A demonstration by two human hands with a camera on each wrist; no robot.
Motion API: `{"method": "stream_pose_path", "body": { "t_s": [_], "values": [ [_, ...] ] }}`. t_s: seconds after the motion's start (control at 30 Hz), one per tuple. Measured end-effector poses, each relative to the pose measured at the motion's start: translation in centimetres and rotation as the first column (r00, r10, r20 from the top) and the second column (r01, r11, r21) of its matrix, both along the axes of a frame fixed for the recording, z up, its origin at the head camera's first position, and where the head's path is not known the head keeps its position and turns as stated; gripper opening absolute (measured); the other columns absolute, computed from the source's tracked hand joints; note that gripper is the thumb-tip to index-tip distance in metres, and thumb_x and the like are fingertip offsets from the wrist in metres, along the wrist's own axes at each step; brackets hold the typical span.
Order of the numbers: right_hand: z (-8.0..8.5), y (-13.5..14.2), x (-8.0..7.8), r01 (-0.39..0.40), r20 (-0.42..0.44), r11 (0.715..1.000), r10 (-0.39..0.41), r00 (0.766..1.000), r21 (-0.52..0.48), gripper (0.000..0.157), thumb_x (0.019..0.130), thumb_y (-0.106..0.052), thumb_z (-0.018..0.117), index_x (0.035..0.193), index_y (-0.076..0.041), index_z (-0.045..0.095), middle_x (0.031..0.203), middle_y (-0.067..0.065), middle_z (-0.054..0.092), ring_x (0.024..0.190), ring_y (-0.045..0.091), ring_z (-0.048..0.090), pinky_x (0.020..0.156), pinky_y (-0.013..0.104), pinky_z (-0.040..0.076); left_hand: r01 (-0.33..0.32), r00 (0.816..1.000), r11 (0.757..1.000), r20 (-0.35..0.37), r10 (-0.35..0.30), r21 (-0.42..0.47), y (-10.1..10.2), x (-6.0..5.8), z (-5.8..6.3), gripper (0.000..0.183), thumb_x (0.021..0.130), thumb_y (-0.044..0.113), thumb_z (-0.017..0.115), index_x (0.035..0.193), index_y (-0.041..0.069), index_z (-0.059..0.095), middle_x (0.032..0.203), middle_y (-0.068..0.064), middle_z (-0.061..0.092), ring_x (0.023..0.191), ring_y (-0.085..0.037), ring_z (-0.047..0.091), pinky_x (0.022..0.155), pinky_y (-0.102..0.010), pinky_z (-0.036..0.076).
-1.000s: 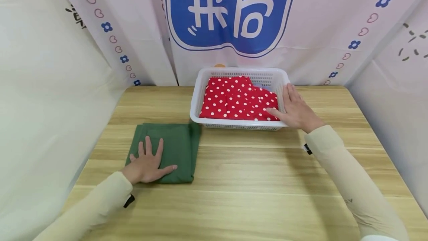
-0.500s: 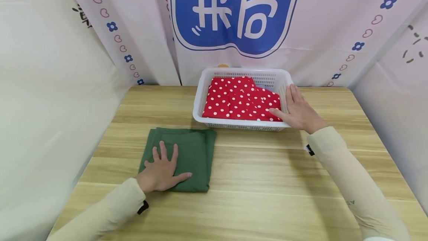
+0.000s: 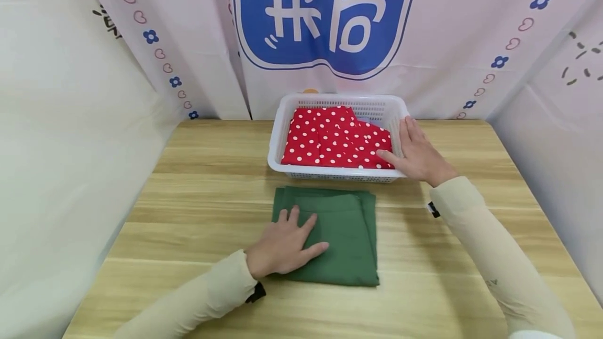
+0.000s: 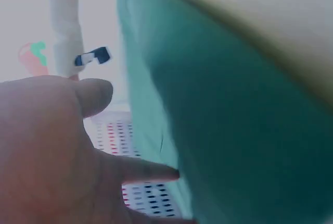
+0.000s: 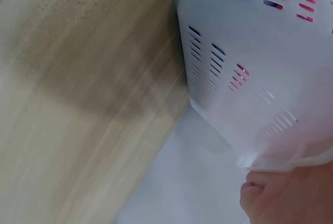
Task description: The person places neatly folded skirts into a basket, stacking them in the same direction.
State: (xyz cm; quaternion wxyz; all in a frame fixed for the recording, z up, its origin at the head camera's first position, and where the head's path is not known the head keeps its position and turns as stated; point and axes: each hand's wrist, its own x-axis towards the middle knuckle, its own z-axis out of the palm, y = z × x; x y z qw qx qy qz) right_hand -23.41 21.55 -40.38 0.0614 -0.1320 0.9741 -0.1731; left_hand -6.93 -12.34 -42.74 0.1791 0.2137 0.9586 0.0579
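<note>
My left hand [image 3: 284, 244] rests on a folded green cloth [image 3: 341, 239], its fingers spread across the left part. In the left wrist view the hand [image 4: 57, 151] lies against the green fabric [image 4: 223, 88], which fills the right side. A white plastic basket [image 3: 278, 137] stands at the back of the table and holds a red cloth with white dots [image 3: 325, 137]. On the basket's right rim rests my right hand [image 3: 419, 156], thumb reaching over the inside. The right wrist view shows the slotted basket wall [image 5: 250, 47] with part of the hand [image 5: 291, 195] at the rim.
The wooden table [image 3: 198, 171] has white fabric walls at its left, back and right. A small piece of pale blue cloth [image 3: 369, 120] shows behind the red one in the basket. A printed curtain [image 3: 325, 20] hangs behind the basket.
My left hand has slid the green cloth to the right and slightly nearer, from the table's left side to in front of the basket. The right hand and the basket stay in place.
</note>
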Motion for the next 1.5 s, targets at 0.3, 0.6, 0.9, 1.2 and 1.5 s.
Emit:
{"method": "stream_pose_path", "body": {
  "t_s": [0.3,0.6,0.9,1.2,1.5],
  "values": [
    [1.7,-0.3,4.1,0.014,-0.123,0.973,-0.043,0.991,-0.231,0.077,0.095,-0.045,0.053,0.154,-0.008,0.019,0.145,0.019,0.040,0.115,0.037,0.051,0.085,0.063,0.053,-0.164,0.986,0.927,0.015,0.168,0.338,-3.1,-1.6,1.7,0.067,0.090,0.048,0.062,0.131,-0.004,0.052,0.123,-0.017,0.060,0.106,-0.025,0.060,0.090,-0.043,0.057],
    [3.7,0.3,11.9,0.030,-0.184,0.940,-0.097,0.978,-0.341,0.042,0.095,-0.034,0.058,0.119,0.000,0.063,0.107,0.015,0.072,0.090,0.028,0.072,0.074,0.040,0.061,-0.563,0.790,0.642,0.567,0.233,0.521,-7.7,-3.6,0.8,0.062,0.094,0.034,0.061,0.136,-0.007,0.043,0.129,-0.017,0.058,0.111,-0.025,0.064,0.094,-0.039,0.056],
    [0.8,-0.1,12.9,0.122,0.370,0.918,0.029,0.929,-0.378,0.055,0.094,-0.048,0.056,0.121,0.000,0.062,0.110,0.013,0.071,0.096,0.021,0.069,0.079,0.033,0.059,-0.691,0.645,0.494,0.758,0.093,0.527,-7.7,-5.1,-0.9,0.041,0.095,0.022,0.058,0.120,-0.009,0.053,0.118,-0.018,0.061,0.104,-0.023,0.065,0.094,-0.040,0.056],
    [-2.6,-1.0,12.2,0.414,0.694,0.732,0.111,0.711,-0.541,0.066,0.095,-0.040,0.058,0.132,0.013,0.046,0.122,0.022,0.063,0.106,0.023,0.067,0.093,0.036,0.057,-0.619,0.712,0.571,0.692,0.120,0.538,-5.7,-5.0,-1.0,0.023,0.090,0.024,0.067,0.092,0.005,0.054,0.094,-0.005,0.054,0.089,-0.018,0.056,0.085,-0.032,0.058],
    [-3.7,-3.0,12.1,0.287,0.623,0.780,0.163,0.765,-0.557,0.044,0.092,-0.039,0.064,0.114,-0.001,0.063,0.096,0.005,0.068,0.085,0.012,0.061,0.078,0.028,0.058,-0.680,0.678,0.497,0.720,0.146,0.539,-4.4,-5.3,-1.8,0.049,0.087,0.020,0.071,0.123,0.002,0.043,0.106,-0.009,0.067,0.089,-0.014,0.064,0.078,-0.034,0.060]
  ]
}}
